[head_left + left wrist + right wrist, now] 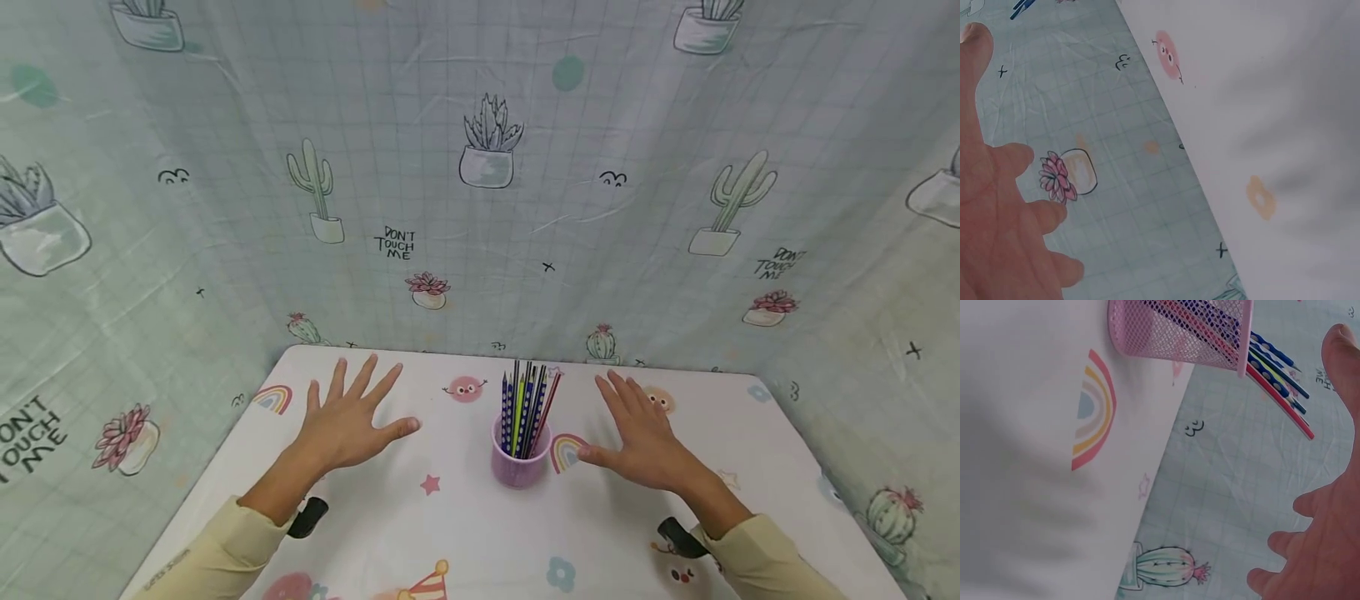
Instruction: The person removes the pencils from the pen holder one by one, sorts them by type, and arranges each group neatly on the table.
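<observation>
Cup (520, 473), upright on desk (465, 533), inward of its far edge, between your left hand (347, 427) and nearer right hand (647, 442), both empty; a knock from your right hand against the tall pencils (517, 417) could tip it. Left hand: fingers straight, spread apart. Right hand: fingers extended, thumb well apart. Cup: pink mesh, round rim. Pencils: blue ones dotted, one red. Desk: white, printed.

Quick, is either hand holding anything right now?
Left hand: open, holding nothing.
Right hand: open, holding nothing, near the pencil cup.
</observation>
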{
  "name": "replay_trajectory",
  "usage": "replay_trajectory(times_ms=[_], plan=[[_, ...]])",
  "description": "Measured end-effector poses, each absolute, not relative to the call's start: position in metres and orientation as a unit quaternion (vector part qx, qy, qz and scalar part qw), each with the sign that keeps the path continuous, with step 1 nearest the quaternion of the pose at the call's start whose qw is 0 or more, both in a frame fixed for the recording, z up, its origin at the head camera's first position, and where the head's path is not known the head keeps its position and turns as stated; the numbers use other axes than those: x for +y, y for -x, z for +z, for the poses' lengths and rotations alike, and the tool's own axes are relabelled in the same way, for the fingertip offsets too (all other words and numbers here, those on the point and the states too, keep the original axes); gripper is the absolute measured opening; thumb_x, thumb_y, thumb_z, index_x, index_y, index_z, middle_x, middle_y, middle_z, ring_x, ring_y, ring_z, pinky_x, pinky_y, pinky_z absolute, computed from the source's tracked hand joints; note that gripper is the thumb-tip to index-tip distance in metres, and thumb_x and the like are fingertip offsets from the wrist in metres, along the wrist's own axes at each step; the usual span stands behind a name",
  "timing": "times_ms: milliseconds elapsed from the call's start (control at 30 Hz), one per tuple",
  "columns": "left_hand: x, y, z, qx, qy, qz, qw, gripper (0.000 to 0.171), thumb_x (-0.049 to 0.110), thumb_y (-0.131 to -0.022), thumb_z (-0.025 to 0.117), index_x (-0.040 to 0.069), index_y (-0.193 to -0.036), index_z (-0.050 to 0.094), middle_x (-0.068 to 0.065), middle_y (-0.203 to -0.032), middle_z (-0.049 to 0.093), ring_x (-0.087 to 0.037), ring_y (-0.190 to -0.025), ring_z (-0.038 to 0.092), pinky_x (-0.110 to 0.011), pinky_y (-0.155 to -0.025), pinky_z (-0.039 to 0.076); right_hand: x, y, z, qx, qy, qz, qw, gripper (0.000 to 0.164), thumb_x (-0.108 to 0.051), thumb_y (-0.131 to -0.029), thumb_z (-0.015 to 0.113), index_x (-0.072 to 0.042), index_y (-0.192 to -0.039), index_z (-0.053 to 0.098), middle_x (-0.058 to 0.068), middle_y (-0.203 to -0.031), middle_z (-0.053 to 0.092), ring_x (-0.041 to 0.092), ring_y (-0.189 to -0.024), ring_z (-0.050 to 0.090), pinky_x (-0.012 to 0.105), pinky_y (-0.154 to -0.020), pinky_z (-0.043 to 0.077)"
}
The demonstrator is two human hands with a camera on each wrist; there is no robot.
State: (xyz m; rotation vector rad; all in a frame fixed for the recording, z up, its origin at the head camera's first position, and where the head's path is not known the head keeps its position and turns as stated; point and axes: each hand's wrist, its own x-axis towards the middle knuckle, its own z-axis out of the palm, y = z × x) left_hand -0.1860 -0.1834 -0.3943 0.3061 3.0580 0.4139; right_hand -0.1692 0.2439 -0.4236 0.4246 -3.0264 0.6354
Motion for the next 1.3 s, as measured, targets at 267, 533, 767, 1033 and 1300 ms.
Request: replay_trajectory(times_ms=[267, 533, 767, 1033, 1300], plan=[[-0.175, 0.185, -0.400, 0.984, -0.105, 0.139, 0.031, 0.096, 0.082, -0.090, 0.052, 0.031, -0.166, 0.025, -0.014, -0.176, 0.013, -0.056, -0.159, -0.002, -0.083, -0.119, 0.000, 0.238, 0.167, -0.429, -0.965, -0.140, 0.221, 0.010, 0.111, -0.064, -0.084, 0.076, -0.011, -0.166, 0.022, 0.022, -0.173, 0.018, 0.052, -0.158, 0.012, 0.083, -0.119, 0.009], [-0.166, 0.185, -0.408, 0.984, -0.110, 0.140, 0.029, 0.095, 0.079, -0.090, 0.055, 0.030, -0.166, 0.026, -0.015, -0.176, 0.015, -0.056, -0.159, 0.002, -0.082, -0.120, 0.002, 0.231, 0.166, -0.439, -0.963, -0.131, 0.234, 0.000, 0.110, -0.058, -0.084, 0.079, -0.011, -0.166, 0.022, 0.021, -0.173, 0.019, 0.051, -0.158, 0.012, 0.083, -0.119, 0.010], [-0.160, 0.186, -0.416, 0.983, -0.114, 0.141, 0.024, 0.093, 0.078, -0.090, 0.056, 0.030, -0.165, 0.028, -0.014, -0.176, 0.017, -0.056, -0.159, 0.004, -0.081, -0.121, 0.005, 0.227, 0.167, -0.450, -0.961, -0.125, 0.248, -0.006, 0.112, -0.057, -0.082, 0.081, -0.013, -0.166, 0.021, 0.019, -0.173, 0.019, 0.050, -0.159, 0.013, 0.083, -0.119, 0.010], [-0.151, 0.184, -0.427, 0.981, -0.116, 0.150, 0.031, 0.093, 0.079, -0.090, 0.056, 0.031, -0.165, 0.028, -0.012, -0.176, 0.018, -0.055, -0.159, 0.008, -0.080, -0.122, 0.008, 0.219, 0.167, -0.462, -0.954, -0.128, 0.271, -0.010, 0.112, -0.054, -0.082, 0.083, -0.012, -0.166, 0.021, 0.019, -0.174, 0.019, 0.049, -0.159, 0.014, 0.081, -0.121, 0.013], [-0.135, 0.186, -0.431, 0.966, -0.123, 0.217, 0.068, 0.092, 0.074, -0.092, 0.058, 0.029, -0.166, 0.027, -0.013, -0.175, 0.021, -0.055, -0.159, 0.010, -0.082, -0.121, 0.008, 0.209, 0.166, -0.466, -0.922, -0.098, 0.366, -0.087, 0.110, -0.053, -0.085, 0.079, -0.015, -0.167, 0.015, 0.017, -0.176, 0.010, 0.047, -0.161, 0.009, 0.076, -0.124, 0.016]])
